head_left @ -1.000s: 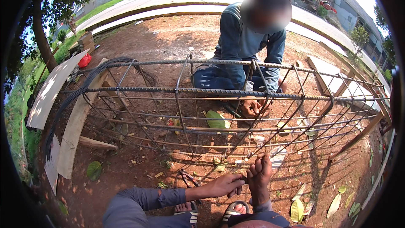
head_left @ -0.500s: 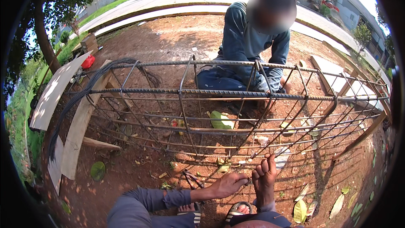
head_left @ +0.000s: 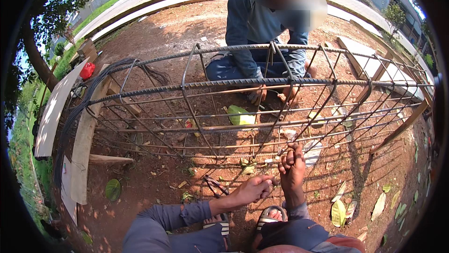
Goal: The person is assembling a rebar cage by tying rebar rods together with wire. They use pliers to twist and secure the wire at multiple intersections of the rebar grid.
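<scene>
In front of me stretches a long rebar cage (head_left: 224,84) of ribbed bars and square stirrups. My left hand (head_left: 252,190) is closed, its fingertips close to the right palm. Just right of it, my right hand (head_left: 293,173) is raised with curled fingers near the cage's lower near bar. Whatever either hand may pinch is too small to make out. Pincers (head_left: 215,185) lie on the soil near my left foot, apart from both hands.
Across the cage sits a person (head_left: 248,19), both hands low behind the bars. A bundle of black tie wire (head_left: 70,133) hangs over a wooden plank (head_left: 84,168) at the left. Wooden supports (head_left: 400,129) stand at the right. Leaves (head_left: 338,213) lie on the soil.
The view has shifted, so the cage appears higher. My right hand's fingers have loosened from a tighter fist, while my left stays closed beside it. The other person's hands show more clearly.
</scene>
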